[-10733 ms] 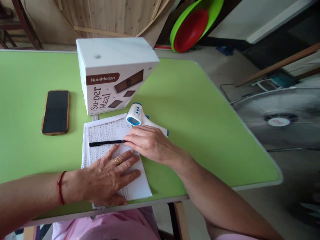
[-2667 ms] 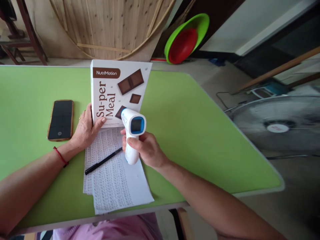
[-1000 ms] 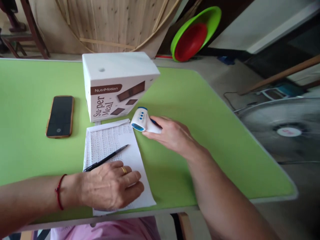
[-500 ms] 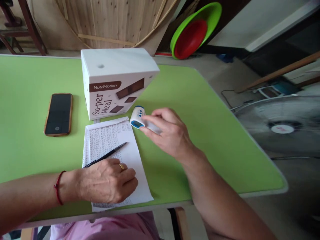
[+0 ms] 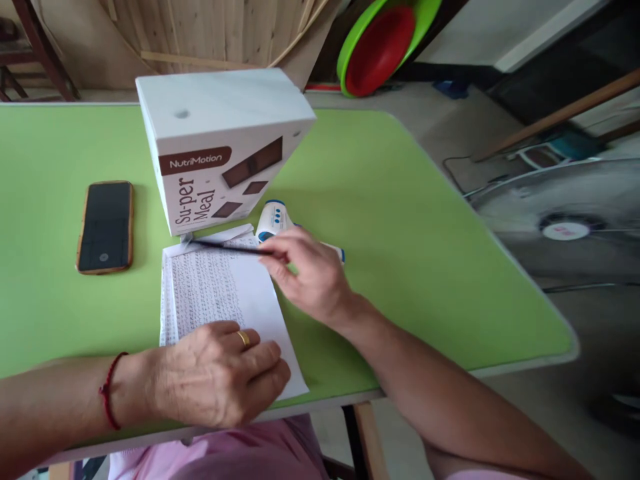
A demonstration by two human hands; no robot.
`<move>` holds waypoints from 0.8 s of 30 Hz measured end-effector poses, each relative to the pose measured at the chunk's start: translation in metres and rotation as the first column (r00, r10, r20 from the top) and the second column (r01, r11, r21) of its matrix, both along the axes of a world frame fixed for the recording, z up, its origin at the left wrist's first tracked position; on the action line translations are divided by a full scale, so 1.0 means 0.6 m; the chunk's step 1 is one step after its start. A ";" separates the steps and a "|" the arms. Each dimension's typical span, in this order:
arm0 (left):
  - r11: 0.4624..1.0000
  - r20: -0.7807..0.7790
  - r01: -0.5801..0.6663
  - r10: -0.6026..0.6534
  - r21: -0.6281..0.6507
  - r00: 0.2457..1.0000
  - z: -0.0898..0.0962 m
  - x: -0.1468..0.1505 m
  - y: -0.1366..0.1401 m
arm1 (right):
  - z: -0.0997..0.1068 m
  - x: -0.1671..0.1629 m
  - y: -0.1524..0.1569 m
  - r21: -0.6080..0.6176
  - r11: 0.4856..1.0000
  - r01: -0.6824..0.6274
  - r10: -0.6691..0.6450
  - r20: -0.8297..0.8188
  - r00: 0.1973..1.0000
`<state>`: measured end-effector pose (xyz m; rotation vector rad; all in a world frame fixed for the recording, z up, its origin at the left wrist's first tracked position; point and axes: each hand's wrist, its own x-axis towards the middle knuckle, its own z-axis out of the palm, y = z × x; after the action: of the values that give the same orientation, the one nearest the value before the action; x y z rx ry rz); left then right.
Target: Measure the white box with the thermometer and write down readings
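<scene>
My right hand (image 5: 313,277) pinches a black pen (image 5: 227,248) at one end. The pen points left across the top of the handwritten sheets (image 5: 210,283), slightly blurred. My left hand (image 5: 225,373), with a gold ring, rests on the lower part of the sheets, its fingers curled under and their tips hidden. Just behind my right hand, a white and blue infrared thermometer (image 5: 273,219) lies on the green table, partly covered by the hand. A white NutriMotion box (image 5: 235,157) stands beyond the sheets.
A phone in a brown case (image 5: 106,227) lies on the green table (image 5: 380,220), left of the box. A fan (image 5: 565,227) stands off the table's right side. Green and red basins (image 5: 380,50) lean behind the table, and a wooden chair (image 5: 45,53) is at the back left.
My right hand has moved from the thermometer down and left to the sheets. The pen that lay beside my left hand is now in my right. The left hand stays on the paper.
</scene>
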<state>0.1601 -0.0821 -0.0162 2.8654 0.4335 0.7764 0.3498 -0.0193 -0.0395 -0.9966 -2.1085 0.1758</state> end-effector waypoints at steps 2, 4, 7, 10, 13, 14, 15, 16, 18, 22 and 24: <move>0.997 -0.016 -0.079 0.079 0.015 0.997 -0.006 -0.002 0.008 | -0.007 0.004 0.004 -0.161 0.984 0.073 -0.111 -0.246 0.963; 0.986 -0.040 -0.165 0.167 0.035 0.985 -0.013 -0.005 0.017 | -0.016 0.001 0.007 -0.311 0.949 0.039 -0.165 -0.390 0.906; 0.961 -0.108 -0.268 0.275 0.069 0.956 -0.021 -0.009 0.026 | -0.028 -0.009 0.010 -0.409 0.913 -0.018 -0.166 -0.410 0.897; 0.952 -0.195 -0.289 0.303 0.097 0.933 -0.026 -0.012 0.027 | -0.032 -0.015 0.012 -0.423 0.906 -0.014 -0.158 -0.369 0.916; 0.946 -0.232 -0.303 0.321 0.112 0.918 -0.030 -0.013 0.025 | -0.034 -0.014 0.015 -0.394 0.919 0.020 -0.174 -0.358 0.918; 0.943 -0.236 -0.313 0.331 0.113 0.913 -0.031 -0.013 0.025 | -0.034 -0.013 0.016 -0.369 0.928 0.041 -0.180 -0.348 0.920; 0.940 -0.241 -0.320 0.339 0.115 0.909 -0.031 -0.012 0.025 | -0.035 -0.011 0.016 -0.342 0.938 0.061 -0.183 -0.337 0.923; 0.939 -0.248 -0.325 0.344 0.115 0.906 -0.032 -0.012 0.025 | -0.035 -0.010 0.017 -0.317 0.945 0.076 -0.183 -0.324 0.928; 0.937 -0.261 -0.329 0.349 0.118 0.900 -0.033 -0.011 0.026 | -0.037 -0.009 0.018 -0.292 0.953 0.086 -0.175 -0.295 0.939; 0.938 -0.295 -0.324 0.347 0.126 0.890 -0.032 -0.010 0.028 | -0.039 -0.010 0.018 -0.304 0.948 0.091 -0.171 -0.249 0.953; 0.938 -0.301 -0.318 0.345 0.136 0.889 -0.033 -0.010 0.028 | -0.039 -0.011 0.019 -0.308 0.947 0.088 -0.167 -0.241 0.956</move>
<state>0.1538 -0.0654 -0.0358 3.0441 0.9774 0.3676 0.3433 -0.0082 -0.0631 -1.2087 -1.7984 0.5409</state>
